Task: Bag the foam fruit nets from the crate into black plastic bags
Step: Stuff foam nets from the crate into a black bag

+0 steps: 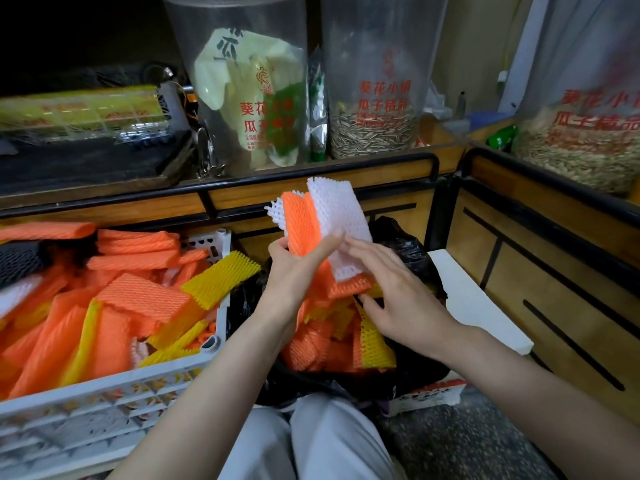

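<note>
A white plastic crate (114, 386) at the left is full of orange, yellow and a few white foam fruit nets (138, 296). A black plastic bag (412, 258) stands open right of it, between my knees and the counter, with several orange and yellow nets inside (346, 344). My left hand (294, 271) grips a small stack of orange and white nets (325, 220) upright above the bag. My right hand (398, 299) touches the stack's white net with straight fingers, its thumb under the lower orange edge.
A wooden counter with a black metal frame (346, 188) runs behind and to the right. Clear bins of sunflower seeds (374, 129) stand on it. A white board (478, 299) leans by the bag. My grey-trousered knees (311, 441) are at the bottom.
</note>
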A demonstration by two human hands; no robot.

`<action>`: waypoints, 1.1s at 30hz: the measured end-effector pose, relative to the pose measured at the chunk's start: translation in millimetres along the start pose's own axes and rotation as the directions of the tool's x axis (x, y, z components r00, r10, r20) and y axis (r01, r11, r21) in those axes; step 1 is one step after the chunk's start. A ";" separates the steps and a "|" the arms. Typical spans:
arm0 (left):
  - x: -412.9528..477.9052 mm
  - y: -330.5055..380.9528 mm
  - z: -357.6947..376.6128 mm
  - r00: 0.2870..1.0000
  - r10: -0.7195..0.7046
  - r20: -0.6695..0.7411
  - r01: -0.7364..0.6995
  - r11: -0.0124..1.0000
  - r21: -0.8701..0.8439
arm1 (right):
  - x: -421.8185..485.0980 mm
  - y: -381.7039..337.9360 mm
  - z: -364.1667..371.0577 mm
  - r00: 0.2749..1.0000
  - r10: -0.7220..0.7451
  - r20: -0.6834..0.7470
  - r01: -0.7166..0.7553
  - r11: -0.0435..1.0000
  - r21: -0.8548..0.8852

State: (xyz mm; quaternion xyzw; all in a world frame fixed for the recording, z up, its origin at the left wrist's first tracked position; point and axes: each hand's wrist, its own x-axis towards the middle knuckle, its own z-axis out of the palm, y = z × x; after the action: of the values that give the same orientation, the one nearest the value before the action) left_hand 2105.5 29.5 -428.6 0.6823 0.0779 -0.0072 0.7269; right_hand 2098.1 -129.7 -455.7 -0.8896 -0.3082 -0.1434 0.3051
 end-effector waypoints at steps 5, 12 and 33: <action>4.5 -5.1 -6.0 0.993 0.046 -0.106 -0.048 0.999 -0.013 | 0.1 -9.7 2.2 0.999 -0.021 0.039 0.016 0.993 0.118; 9.2 -1.0 -26.5 0.924 0.217 -0.315 -0.178 0.973 0.148 | 3.7 -0.3 12.9 0.968 0.187 -0.167 -0.131 0.946 0.296; 5.9 5.1 -45.7 0.813 0.546 -0.205 -0.434 0.801 0.412 | 25.0 46.7 16.7 0.882 0.444 -0.156 -0.447 0.894 0.018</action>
State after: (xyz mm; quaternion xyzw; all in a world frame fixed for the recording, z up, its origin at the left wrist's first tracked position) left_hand 2107.2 75.8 -426.8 0.7876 0.0082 0.2780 0.5498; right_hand 2148.2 -136.7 -478.7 -0.9254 -0.0695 -0.1412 0.3449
